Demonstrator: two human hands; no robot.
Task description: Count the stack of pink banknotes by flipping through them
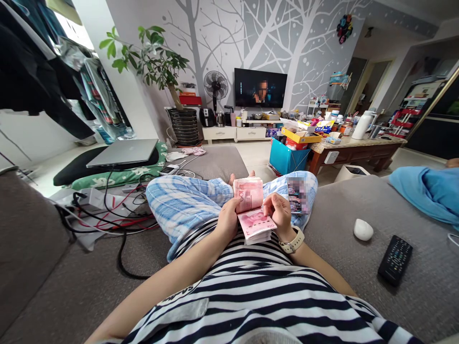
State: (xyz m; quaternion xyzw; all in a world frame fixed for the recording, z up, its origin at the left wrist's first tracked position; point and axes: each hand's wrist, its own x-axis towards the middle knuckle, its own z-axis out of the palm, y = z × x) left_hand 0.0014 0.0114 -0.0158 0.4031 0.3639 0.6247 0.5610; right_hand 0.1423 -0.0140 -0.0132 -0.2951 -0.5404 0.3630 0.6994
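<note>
A bundle of pink banknotes [256, 223] is held over my lap, bent so that one part stands up and the other lies toward me. My left hand [228, 217] is closed on the bundle's left side, its thumb on the upright part. My right hand [279, 212], with a pale watch [292, 241] on the wrist, has its fingers pinched at the right edge of the notes. A phone [297, 196] with a lit screen rests on my right leg, just beyond the right hand.
Cables [107, 215] and a closed laptop [122, 153] are at the left. On the sofa at the right lie a white mouse [363, 230], a black remote [395, 260] and a blue cloth [426, 191]. A cluttered table [358, 143] stands ahead right.
</note>
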